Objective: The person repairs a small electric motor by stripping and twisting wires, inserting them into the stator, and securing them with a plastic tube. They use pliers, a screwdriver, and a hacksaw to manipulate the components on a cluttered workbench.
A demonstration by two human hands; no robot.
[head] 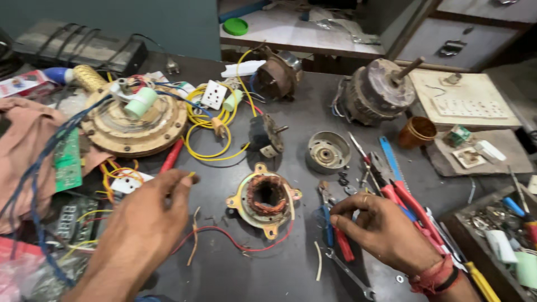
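Stator position: the motor stator (265,198) is laid flat on the dark workbench (291,134), between the two hands and a little ahead of them
Stator look: a round core wound with copper-brown coils is seen, ringed by a yellowish plate with projecting mounting ears; a red wire (224,235) is trailed from it toward the near edge
Handling: the stator is judged heavy for its size and rigid, being metal core and plate; the windings and their thin leads are judged fragile, easily nicked or torn
Where to hold: the outer plate or its ears are judged the safe places to grip; the coils and the red wire are better left untouched
Left hand: the left hand (142,221) is held just left of the stator, fingers curled and pinched together at the tips; whether anything is held there cannot be told
Right hand: the right hand (383,229) is rested on the bench right of the stator, fingers bent close and narrow at the red-handled pliers (340,237), touching rather than clearly gripping them
Around: a metal end cap (328,151), a small black motor (264,136), a coil of yellow wire (210,126) and a large round fan housing (134,120) are spread beyond
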